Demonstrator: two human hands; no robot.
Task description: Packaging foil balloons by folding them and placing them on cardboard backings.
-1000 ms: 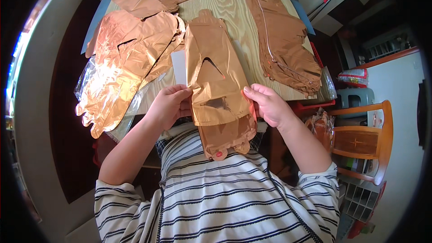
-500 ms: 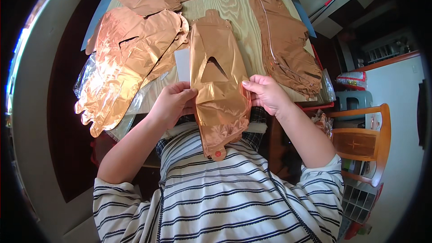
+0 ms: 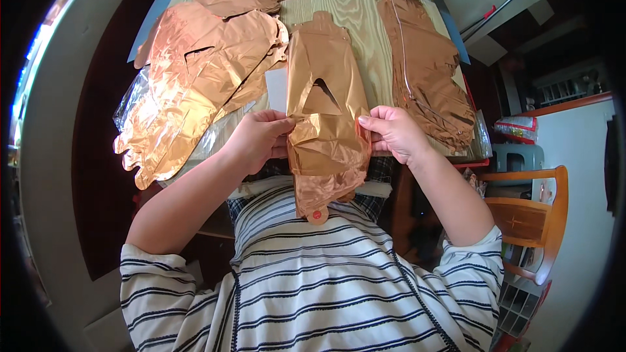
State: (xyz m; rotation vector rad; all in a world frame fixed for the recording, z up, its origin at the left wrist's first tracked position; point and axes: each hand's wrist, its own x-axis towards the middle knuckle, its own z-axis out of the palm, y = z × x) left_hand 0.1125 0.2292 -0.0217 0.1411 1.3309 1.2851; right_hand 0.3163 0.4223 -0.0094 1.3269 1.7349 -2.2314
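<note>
The fingers (image 3: 282,132) of the left hand (image 3: 257,140) pinch the left edge of a deflated rose-gold foil balloon (image 3: 326,111), while the fingers (image 3: 368,124) of the right hand (image 3: 394,133) are closed on its right edge at about the same height. The balloon, with a triangular cut-out near its middle, lies lengthwise between both hands: its upper part rests on the wooden surface (image 3: 368,45), and its crumpled lower part hangs over the near edge, ending in a small round tab just above the person's striped shirt (image 3: 313,287). Left of it lies a heap of similar foil balloons (image 3: 189,85), some partly in clear plastic; to the right lies another flat foil pile (image 3: 427,72). A wooden chair (image 3: 528,215) stands to the right, beside the surface.
</note>
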